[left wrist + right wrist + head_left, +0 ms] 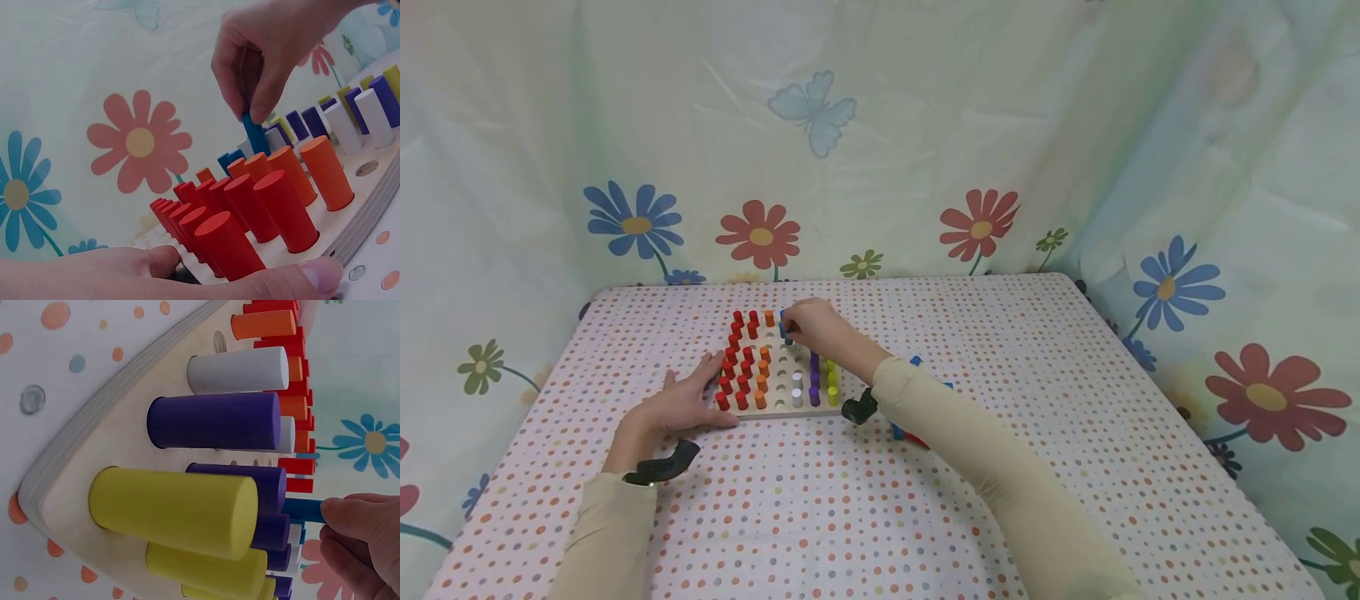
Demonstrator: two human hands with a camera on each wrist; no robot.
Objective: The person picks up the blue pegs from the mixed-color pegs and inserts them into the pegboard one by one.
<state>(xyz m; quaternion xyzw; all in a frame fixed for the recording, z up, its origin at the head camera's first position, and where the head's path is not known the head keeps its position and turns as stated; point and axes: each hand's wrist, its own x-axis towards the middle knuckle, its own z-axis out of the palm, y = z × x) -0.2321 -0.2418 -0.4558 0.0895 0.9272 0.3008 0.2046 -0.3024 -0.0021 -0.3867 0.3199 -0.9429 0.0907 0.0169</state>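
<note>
On the dotted table lies a wooden peg board [790,412], filled with upright coloured pegs in rows. My right hand [820,323] is over its back part and pinches a blue peg [256,134] between thumb and fingers, the peg pointing down at the board. Close by stand other blue pegs [230,160]. Fingers spread, my left hand [677,400] rests at the board's left side, its thumb [312,275] along the front left corner. Red pegs [284,212] and orange pegs [325,175] fill the left; white pegs [240,370], purple pegs [215,422] and yellow pegs [178,509] stand toward the right.
Blue and red pieces [897,432] lie right of the board, partly hidden beneath my right forearm [955,433]. Bare holes [367,168] show in the board's middle. A flowered curtain [895,150] hangs behind the table [820,517] and along both sides.
</note>
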